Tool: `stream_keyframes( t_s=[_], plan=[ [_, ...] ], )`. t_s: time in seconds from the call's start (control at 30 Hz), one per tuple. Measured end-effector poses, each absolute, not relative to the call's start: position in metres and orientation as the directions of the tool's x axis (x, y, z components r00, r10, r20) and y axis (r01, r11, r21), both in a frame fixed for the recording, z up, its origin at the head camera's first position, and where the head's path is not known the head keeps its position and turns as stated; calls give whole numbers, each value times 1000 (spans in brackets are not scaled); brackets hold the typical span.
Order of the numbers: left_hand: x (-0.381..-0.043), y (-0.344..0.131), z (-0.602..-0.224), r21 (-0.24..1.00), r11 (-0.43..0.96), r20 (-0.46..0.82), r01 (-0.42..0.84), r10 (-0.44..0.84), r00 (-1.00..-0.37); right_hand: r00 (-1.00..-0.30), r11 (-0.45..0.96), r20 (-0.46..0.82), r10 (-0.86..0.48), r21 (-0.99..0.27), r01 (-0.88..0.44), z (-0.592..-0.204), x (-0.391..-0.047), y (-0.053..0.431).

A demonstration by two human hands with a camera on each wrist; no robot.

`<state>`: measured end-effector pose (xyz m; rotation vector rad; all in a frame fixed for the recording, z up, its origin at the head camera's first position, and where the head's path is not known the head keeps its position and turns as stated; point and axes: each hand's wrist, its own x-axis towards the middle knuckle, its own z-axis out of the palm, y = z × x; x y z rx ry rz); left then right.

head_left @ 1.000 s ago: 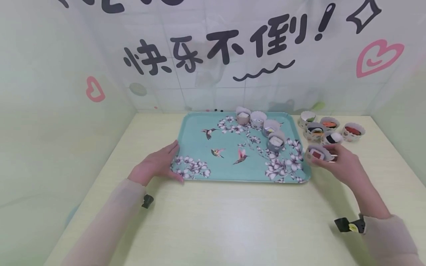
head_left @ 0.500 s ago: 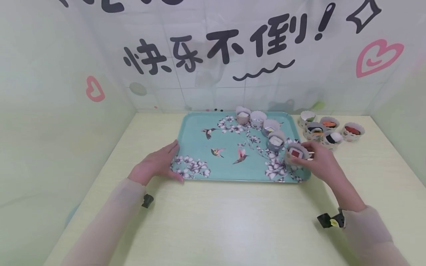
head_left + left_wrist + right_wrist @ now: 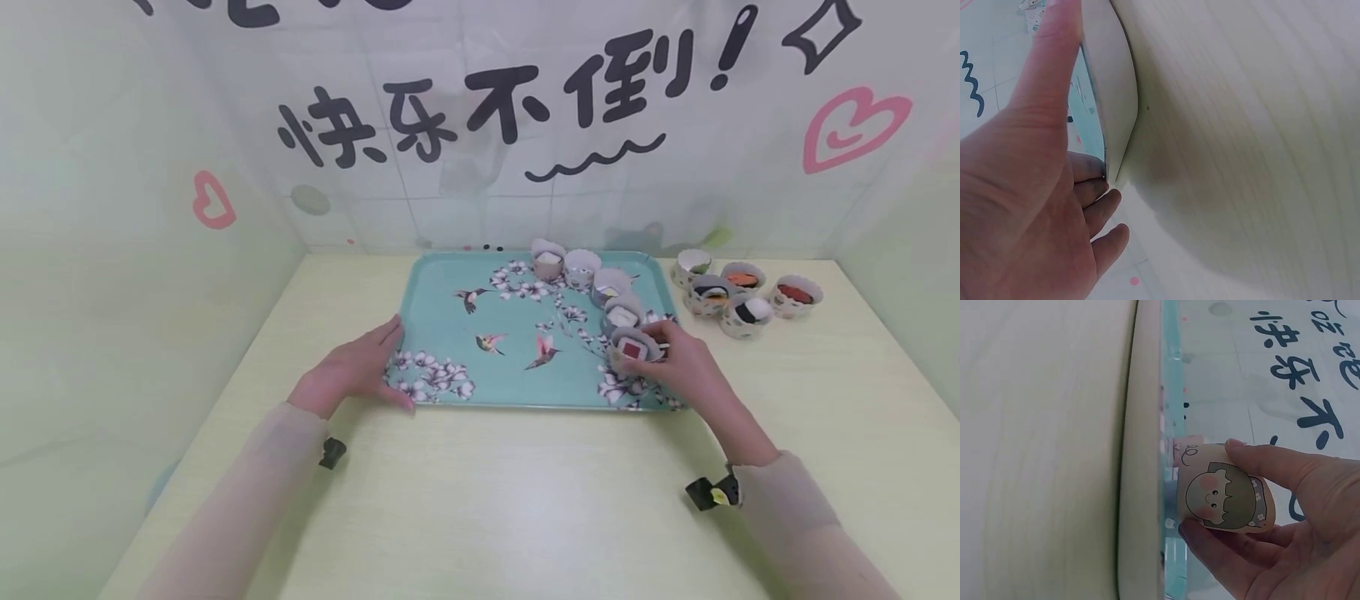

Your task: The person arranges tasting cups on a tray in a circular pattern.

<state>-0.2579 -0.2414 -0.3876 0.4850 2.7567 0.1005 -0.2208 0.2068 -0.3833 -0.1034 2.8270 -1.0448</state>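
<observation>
In the head view my right hand (image 3: 684, 365) holds a small paper baking cup (image 3: 630, 352), with a white piece bearing a red square inside, over the right part of the turquoise tray (image 3: 442, 325). Thumb and fingers pinch the cup's sides in the right wrist view, where a cartoon face decorates its wall (image 3: 1225, 494). It sits right in front of another paper cup (image 3: 622, 318), the nearest of several in a slanting row on the tray. My left hand (image 3: 352, 367) rests against the tray's left front corner, fingers along the side and thumb at the front rim.
Right of the tray several more paper cups stand on the pale table (image 3: 517, 500), among them one with a red filling (image 3: 795, 293) and one with a black-and-white piece (image 3: 748, 315). A white sheet with dark lettering (image 3: 510, 100) hangs behind.
My right hand has carried the cup leftward from beside the tray's right edge to over the tray, at the near end of the row. My left hand has stayed still.
</observation>
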Motion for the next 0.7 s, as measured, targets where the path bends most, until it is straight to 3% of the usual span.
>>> stream_keyframes(
  t_s=[0.7],
  plan=[
    [-260, -242, -389, 120, 939, -332, 323, 345, -878, -995, 788, -58, -84, -615, -30, -399, -227, 183]
  ],
)
